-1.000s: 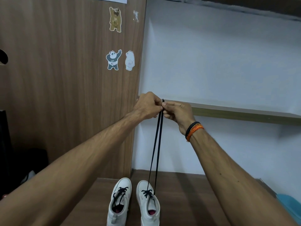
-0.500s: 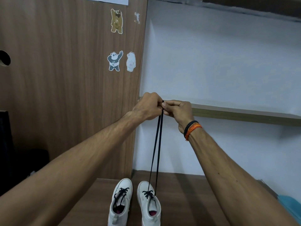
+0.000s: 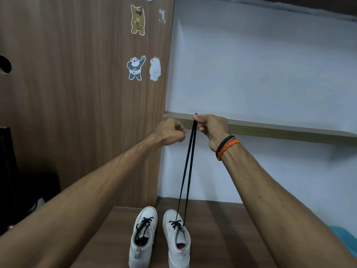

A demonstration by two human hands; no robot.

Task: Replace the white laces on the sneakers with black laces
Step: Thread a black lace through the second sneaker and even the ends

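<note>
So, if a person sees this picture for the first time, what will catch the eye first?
Probably the black lace, its two strands pulled up from the right sneaker and pinched by the right hand at centre. Next, the three bear stickers on the wooden panel, upper left.

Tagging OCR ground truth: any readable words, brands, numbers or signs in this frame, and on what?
None readable.
Bear stickers on the wood panel: pictures only, no words.
Small white mark on the panel: too small and blurred to read.
Sneakers: no brand or label shows.
</note>
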